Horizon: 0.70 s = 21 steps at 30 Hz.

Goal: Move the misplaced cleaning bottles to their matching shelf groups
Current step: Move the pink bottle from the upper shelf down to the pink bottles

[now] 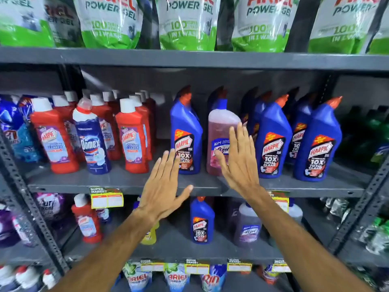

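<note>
The pink bottle point(221, 142) stands upright among blue ones, just behind the right hand point(240, 163). Both hands are flat, spread and empty; the left hand point(164, 184) is farther off.

Both hands, fingers spread and holding nothing, reach toward the middle shelf point(126, 182): the left hand point(163, 186) before a blue bottle point(186, 133), the right hand point(240, 161) overlapping a pink bottle point(221, 131) (contact unclear) standing among blue ones.

I read: top pouches point(109, 22) "ARIEL POWER GEL" | red bottles point(131, 137) "HARPIC" | white-necked bottle point(91, 140) "Domex" | blue bottles point(186, 135) "HARPIC 10X TOTAL CLEAN" | shelf tags point(107, 197) "SUPER MARKET" | bottom pouch point(212, 279) "Rin"
</note>
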Motion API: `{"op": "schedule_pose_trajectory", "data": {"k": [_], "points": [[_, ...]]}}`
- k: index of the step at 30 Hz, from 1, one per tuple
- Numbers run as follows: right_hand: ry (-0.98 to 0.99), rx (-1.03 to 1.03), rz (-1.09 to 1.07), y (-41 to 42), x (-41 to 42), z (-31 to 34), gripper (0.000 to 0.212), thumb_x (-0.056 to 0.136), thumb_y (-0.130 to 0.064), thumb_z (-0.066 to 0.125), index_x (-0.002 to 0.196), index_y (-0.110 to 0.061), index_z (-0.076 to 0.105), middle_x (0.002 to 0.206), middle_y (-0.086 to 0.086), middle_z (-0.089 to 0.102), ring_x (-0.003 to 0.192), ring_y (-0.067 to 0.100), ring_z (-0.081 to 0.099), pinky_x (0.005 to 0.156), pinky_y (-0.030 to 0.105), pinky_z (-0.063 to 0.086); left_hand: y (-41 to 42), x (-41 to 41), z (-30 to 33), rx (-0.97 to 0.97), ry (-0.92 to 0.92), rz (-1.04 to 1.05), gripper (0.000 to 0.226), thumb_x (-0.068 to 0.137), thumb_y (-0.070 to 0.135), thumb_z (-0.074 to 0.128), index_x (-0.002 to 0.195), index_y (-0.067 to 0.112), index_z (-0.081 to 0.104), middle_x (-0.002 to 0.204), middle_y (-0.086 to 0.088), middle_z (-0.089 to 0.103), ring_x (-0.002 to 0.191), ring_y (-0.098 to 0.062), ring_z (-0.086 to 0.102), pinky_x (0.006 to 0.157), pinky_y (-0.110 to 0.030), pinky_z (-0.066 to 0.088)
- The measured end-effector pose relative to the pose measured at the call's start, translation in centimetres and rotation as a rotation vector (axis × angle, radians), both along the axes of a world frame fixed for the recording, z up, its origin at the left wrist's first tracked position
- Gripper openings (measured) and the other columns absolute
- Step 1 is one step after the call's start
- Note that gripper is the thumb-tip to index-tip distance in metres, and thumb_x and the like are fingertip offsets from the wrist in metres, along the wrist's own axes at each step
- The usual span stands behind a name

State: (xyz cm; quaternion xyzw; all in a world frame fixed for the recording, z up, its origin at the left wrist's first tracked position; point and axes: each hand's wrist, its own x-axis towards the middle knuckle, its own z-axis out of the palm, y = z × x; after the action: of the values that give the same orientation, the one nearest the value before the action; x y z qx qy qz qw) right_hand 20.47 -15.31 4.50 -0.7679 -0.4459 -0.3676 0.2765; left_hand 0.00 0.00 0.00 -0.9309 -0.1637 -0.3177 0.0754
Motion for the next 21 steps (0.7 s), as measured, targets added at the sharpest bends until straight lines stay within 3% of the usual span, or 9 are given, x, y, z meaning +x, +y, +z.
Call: {"op": "schedule_pose_trajectory", "data": {"k": [5, 10, 13, 16, 18, 21], "points": [[0.193, 0.073, 0.024, 0.6, 0.5, -2.0, 0.084, 0.107, -0.051, 0.049, 0.166, -0.002, 0.015, 0.175, 0.02, 0.011, 0.163, 0.034, 0.014, 0.133, 0.047, 0.016, 1.3, -0.2, -2.5, -0.073, 0.087, 0.114, 0.096, 0.101, 0.068, 0.035, 0.161, -0.003, 0.011, 0.172, -0.022, 0.004, 0.16, -0.03, 0.0, 0.13, -0.046, 0.01], [0.467, 0.119, 0.165, 1.4, 1.1, -3.3, 0.093, 0.105, -0.048, 0.055, 0.166, -0.001, 0.002, 0.176, 0.018, 0.006, 0.164, 0.028, 0.012, 0.132, 0.039, 0.016, 2.3, 0.3, -4.4, -0.136, 0.177, 0.136, 0.097, 0.1, 0.072, 0.029, 0.161, -0.003, 0.018, 0.17, -0.022, 0.016, 0.159, -0.031, 0.01, 0.129, -0.042, 0.007], [0.632, 0.171, 0.211, 1.2, 0.9, -3.0, 0.099, 0.103, -0.048, 0.06, 0.167, -0.006, -0.002, 0.175, 0.012, 0.012, 0.157, 0.023, 0.025, 0.121, 0.024, 0.023, 2.1, 0.2, -4.8, -0.153, 0.19, 0.139, 0.096, 0.099, 0.074, 0.024, 0.159, -0.002, 0.028, 0.167, -0.021, 0.029, 0.157, -0.032, 0.022, 0.128, -0.041, 0.011], [0.707, 0.196, 0.241, 1.5, 1.3, -2.5, 0.099, 0.102, -0.043, 0.065, 0.168, -0.007, -0.001, 0.172, 0.011, 0.021, 0.141, 0.012, 0.039, 0.111, 0.018, 0.027, 2.5, 0.6, -4.8, -0.162, 0.181, 0.151, 0.095, 0.098, 0.074, 0.019, 0.156, 0.001, 0.036, 0.163, -0.019, 0.038, 0.153, -0.031, 0.032, 0.126, -0.041, 0.018], [0.716, 0.213, 0.265, 1.9, 1.8, -2.6, 0.1, 0.1, -0.041, 0.068, 0.168, -0.008, 0.002, 0.17, 0.01, 0.027, 0.133, 0.003, 0.04, 0.111, 0.019, 0.033, 2.6, 0.6, -4.9, -0.159, 0.189, 0.161, 0.093, 0.099, 0.073, 0.019, 0.156, 0.002, 0.037, 0.163, -0.018, 0.04, 0.152, -0.031, 0.034, 0.127, -0.042, 0.021], [0.762, 0.262, 0.32, 2.3, 2.8, -3.1, 0.102, 0.094, -0.049, 0.074, 0.166, -0.015, 0.011, 0.162, 0.008, 0.041, 0.136, 0.015, 0.054, 0.115, 0.036, 0.048, 2.6, 0.6, -5.1, -0.154, 0.187, 0.174, 0.09, 0.1, 0.071, 0.021, 0.155, 0.002, 0.039, 0.162, -0.018, 0.041, 0.151, -0.031, 0.036, 0.126, -0.043, 0.024]]}}
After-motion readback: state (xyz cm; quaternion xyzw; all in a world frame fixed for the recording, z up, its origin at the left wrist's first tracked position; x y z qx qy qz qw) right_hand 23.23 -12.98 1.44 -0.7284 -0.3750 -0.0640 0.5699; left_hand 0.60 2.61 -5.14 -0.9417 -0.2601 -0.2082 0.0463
